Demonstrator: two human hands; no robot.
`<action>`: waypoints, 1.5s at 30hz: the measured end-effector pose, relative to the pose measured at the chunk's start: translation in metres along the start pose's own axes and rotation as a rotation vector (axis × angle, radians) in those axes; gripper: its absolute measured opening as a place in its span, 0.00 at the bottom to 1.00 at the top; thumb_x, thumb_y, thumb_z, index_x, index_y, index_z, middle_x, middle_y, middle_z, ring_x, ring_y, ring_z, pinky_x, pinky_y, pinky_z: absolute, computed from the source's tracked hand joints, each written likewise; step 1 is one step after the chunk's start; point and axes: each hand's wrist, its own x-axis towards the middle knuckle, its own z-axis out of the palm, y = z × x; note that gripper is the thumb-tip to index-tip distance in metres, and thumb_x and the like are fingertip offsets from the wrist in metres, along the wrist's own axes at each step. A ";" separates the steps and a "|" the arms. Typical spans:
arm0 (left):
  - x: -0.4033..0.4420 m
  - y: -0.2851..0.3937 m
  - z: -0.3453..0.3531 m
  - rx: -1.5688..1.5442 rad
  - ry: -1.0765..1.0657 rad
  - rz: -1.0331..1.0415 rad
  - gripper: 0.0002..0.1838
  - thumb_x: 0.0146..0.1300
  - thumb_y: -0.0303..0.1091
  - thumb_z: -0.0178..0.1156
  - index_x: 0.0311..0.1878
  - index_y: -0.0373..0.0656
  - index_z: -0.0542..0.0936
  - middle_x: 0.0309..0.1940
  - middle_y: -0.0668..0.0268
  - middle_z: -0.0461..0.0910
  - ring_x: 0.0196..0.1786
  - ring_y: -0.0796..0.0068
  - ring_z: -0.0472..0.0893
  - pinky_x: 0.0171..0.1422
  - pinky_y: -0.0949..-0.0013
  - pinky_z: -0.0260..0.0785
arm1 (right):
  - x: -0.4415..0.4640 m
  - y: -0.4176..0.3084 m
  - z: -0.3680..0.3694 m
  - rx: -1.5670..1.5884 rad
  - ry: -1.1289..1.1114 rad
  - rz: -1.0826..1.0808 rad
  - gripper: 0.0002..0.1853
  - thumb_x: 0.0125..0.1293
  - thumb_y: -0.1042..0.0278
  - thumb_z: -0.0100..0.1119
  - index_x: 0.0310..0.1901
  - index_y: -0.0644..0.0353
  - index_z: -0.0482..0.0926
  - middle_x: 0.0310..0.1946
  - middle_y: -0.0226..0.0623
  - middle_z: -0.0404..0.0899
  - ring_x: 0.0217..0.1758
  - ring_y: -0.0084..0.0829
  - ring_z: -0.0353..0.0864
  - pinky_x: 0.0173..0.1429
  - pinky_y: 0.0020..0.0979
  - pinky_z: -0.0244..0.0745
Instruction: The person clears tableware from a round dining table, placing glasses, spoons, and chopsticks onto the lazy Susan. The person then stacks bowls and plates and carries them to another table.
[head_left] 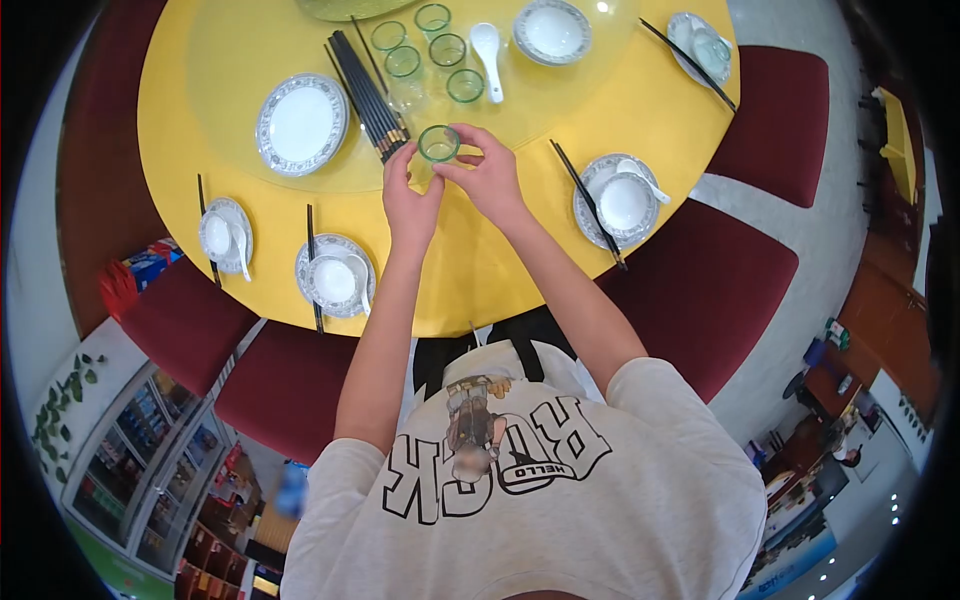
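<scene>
Green-rimmed drinking glass [439,146] is the landmark, up front over the yellow-clothed round worktop [665,120], between the person's two hands. Right hand [487,178] pinches it, forefinger by the rim, thumb lower on the near side. Left hand [409,205] is at its near left, thumb and forefinger apart in a V; can't tell whether those fingertips touch it. Just left of the glass and running beyond it: bundle of black chopsticks [368,95], one end by the left fingertips. Farther left, stack of grey-patterned plates [302,123]. Beyond the glass, five more green-rimmed glasses [447,50] in a loose cluster, then white soup spoon [486,50] to their right. Beyond and right of the glass, stack of patterned dishes [552,33]. To its right and nearer the person, patterned saucer [600,170] with white bowl [625,204], small spoon [648,182] across the bowl, chopstick pair [572,174] lying over the saucer's left side. Two similar place settings [331,282] lie to its left, nearer the person, each with bowl, spoon and chopsticks. Far right and beyond it, another patterned plate [684,31] carries clear glassware, details too small; chopsticks lie across it. Maroon chairs [700,290] around the worktop, both sides of the glass, person-side.
</scene>
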 end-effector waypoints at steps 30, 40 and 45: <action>-0.041 0.020 0.067 -0.259 -0.088 -0.125 0.13 0.60 0.17 0.52 0.49 0.33 0.74 0.44 0.61 0.78 0.45 0.73 0.79 0.51 0.72 0.73 | -0.026 -0.015 -0.093 -0.632 0.384 -0.449 0.21 0.55 0.75 0.62 0.53 0.60 0.76 0.50 0.41 0.77 0.52 0.41 0.77 0.55 0.37 0.75; 0.098 0.160 0.306 0.140 -0.278 0.725 0.11 0.62 0.31 0.61 0.44 0.35 0.79 0.37 0.61 0.82 0.43 0.75 0.81 0.49 0.68 0.73 | 0.066 -0.011 -0.378 -0.624 0.918 -0.410 0.12 0.58 0.68 0.59 0.43 0.62 0.81 0.37 0.39 0.83 0.41 0.31 0.83 0.45 0.33 0.77; 0.154 0.216 0.404 0.268 -0.213 1.072 0.26 0.52 0.29 0.63 0.56 0.35 0.72 0.44 0.47 0.77 0.48 0.49 0.78 0.55 0.56 0.72 | 0.110 -0.057 -0.412 -0.476 0.762 -0.119 0.22 0.57 0.69 0.55 0.55 0.61 0.77 0.47 0.53 0.80 0.53 0.42 0.81 0.59 0.40 0.72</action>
